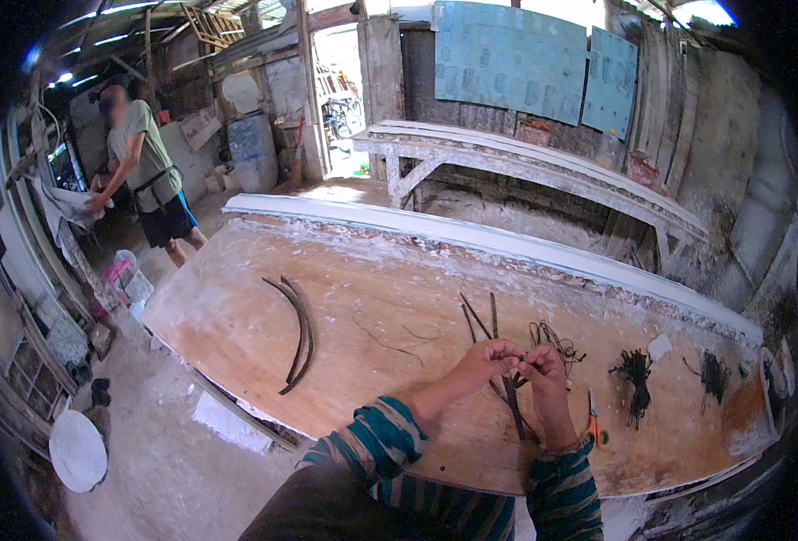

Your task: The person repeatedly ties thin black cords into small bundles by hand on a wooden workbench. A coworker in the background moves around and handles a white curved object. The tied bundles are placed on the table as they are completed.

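Observation:
My left hand [487, 362] and my right hand [546, 368] meet above the wooden tabletop [390, 316], fingertips pinched together. A small dark bit shows between them, too small to name. Beneath and around the hands lie long black strips [511, 404], crossing one another and partly hidden by the fingers. Just beyond my right hand is a loose tangle of thin black cord [557, 338]. Orange-handled scissors [595, 424] rest beside my right wrist. Farther right lie a tied bundle of black cords [633, 379] and a smaller dark bundle [713, 374].
Two curved black strips [304, 338] lie on the table's left part, with thin loose strands [385, 343] nearer the middle. A white-edged ledge [471, 234] runs along the far side. Behind stands a long bench [543, 167]. A person [146, 171] stands at the left, holding cloth.

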Demonstrator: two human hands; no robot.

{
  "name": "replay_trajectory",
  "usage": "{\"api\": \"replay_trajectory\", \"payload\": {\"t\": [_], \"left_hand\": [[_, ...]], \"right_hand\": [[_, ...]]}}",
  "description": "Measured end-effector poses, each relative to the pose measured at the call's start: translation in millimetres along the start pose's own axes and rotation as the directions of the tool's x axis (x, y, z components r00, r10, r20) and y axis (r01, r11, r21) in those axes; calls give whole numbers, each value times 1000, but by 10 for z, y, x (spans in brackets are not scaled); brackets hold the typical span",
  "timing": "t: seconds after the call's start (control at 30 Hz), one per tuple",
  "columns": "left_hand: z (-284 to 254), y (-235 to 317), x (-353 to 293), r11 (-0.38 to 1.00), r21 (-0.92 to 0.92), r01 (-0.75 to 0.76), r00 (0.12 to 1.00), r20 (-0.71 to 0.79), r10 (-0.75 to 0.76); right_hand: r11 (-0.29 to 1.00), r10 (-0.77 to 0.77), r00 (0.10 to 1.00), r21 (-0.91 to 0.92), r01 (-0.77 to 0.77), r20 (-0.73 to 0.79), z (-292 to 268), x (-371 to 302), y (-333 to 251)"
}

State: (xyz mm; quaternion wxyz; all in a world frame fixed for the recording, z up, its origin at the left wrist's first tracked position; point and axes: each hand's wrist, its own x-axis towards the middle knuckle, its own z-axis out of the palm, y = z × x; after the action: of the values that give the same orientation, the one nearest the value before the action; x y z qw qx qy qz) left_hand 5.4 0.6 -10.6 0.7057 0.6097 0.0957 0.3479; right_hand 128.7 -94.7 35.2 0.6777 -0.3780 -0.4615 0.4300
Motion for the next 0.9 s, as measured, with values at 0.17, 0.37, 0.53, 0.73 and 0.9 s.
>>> {"api": "replay_trajectory", "payload": {"t": [0.17,0.37,0.53,0.73,0.9], "left_hand": [[-2,-70,12,996,-92,-1,999,40,4],[6,-73,18,994,-108,-14,999,51,19],[40,-3,5,998,46,31,1000,1,-31],[19,78,-13,998,70,3,1000,11,-3],[69,170,-36,940,334,-76,995,-40,94]], "right_hand": [[1000,30,1000,-3,-30,1,44,-17,-60],[997,70,998,-37,-69,8,-81,7,41],[995,100,995,-28,-101,-15,-95,17,59],[980,153,988,127,-154,21,-58,5,12],[973,215,977,92,-214,-2,-134,30,75]]}}
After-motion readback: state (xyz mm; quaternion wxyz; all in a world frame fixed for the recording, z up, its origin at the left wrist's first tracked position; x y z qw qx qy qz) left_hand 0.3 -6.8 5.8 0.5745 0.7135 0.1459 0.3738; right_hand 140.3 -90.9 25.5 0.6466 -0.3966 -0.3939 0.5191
